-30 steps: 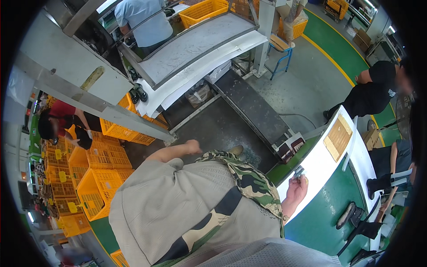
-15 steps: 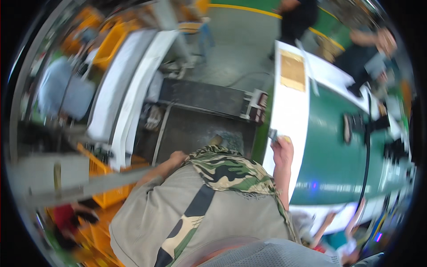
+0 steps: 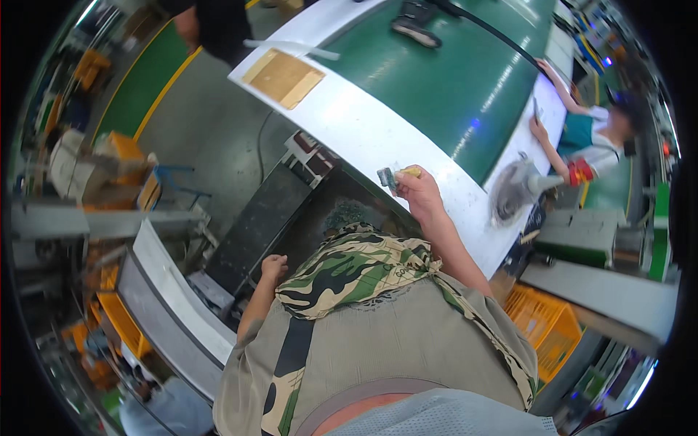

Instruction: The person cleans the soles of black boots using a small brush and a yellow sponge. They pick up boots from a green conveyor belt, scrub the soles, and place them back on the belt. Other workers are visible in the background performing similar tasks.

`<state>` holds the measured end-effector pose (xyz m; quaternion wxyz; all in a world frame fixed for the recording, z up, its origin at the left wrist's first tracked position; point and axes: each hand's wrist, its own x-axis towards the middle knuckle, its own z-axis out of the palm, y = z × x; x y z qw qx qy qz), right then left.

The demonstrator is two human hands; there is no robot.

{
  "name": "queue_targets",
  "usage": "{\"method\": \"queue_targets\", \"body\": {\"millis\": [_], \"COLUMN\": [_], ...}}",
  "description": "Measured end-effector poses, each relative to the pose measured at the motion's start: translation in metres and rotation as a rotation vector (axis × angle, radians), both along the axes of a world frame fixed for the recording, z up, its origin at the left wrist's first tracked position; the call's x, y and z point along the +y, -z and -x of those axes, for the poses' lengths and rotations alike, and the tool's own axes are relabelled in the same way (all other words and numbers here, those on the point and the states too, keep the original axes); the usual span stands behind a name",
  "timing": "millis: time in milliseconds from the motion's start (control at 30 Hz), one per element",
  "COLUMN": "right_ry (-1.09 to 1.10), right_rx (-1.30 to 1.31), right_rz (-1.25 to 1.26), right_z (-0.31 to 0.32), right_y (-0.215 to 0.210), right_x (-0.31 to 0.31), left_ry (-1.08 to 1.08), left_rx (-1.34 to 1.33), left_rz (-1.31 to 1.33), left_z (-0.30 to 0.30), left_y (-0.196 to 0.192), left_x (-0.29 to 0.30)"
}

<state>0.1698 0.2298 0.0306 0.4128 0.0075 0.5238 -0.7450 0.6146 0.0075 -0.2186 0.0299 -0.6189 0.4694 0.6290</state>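
Right hand (image 3: 416, 190): fingers clamped on small grey-and-yellow object (image 3: 392, 176), held over white edge of long green-topped table (image 3: 349, 120). Left hand (image 3: 273, 266): loosely curled, empty as far as visible, below table beside dark conveyor belt (image 3: 254, 229). Brown cardboard sheet (image 3: 284, 77): flat on table's white edge, well apart from right hand

The small item (image 3: 392, 175) in the right hand (image 3: 418, 195) is too small to identify. The left hand (image 3: 273, 267) shows only a closed fist, its grip hidden
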Motion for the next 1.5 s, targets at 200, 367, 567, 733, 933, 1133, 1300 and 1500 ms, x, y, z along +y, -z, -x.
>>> {"method": "queue_targets", "body": {"millis": [200, 367, 567, 733, 933, 1133, 1300, 1500], "right_ry": [0.260, 0.424, 0.474, 0.468, 0.397, 0.485, 0.548, 0.571], "right_rx": [-0.007, -0.035, -0.031, -0.025, 0.002, 0.021, -0.031, -0.018], "right_rz": [-0.050, -0.061, -0.025, 0.003, -0.012, 0.018, -0.009, -0.004], "right_z": [-0.011, -0.023, -0.001, 0.042, 0.083, 0.108, 0.113, 0.115], "right_y": [0.016, 0.017, 0.025, 0.024, 0.029, 0.029, 0.027, 0.037], "right_x": [0.045, 0.082, 0.118, 0.127, 0.136, 0.128, 0.104, 0.076], "left_ry": [0.337, 0.520, 0.683, 0.675, 0.578, 0.868, 1.186, 1.105], "left_rx": [-0.070, -0.100, -0.107, 0.016, 0.313, 0.379, 0.466, 0.315], "left_rz": [0.047, 0.051, 0.056, 0.189, 0.394, 0.382, 0.529, 0.098], "left_z": [0.088, 0.129, 0.171, 0.231, 0.309, 0.365, 0.406, 0.454], "left_y": [-0.020, -0.015, -0.008, -0.026, -0.047, -0.075, -0.047, -0.070], "left_x": [-0.061, -0.063, -0.048, -0.038, -0.015, 0.008, -0.027, -0.061]}}
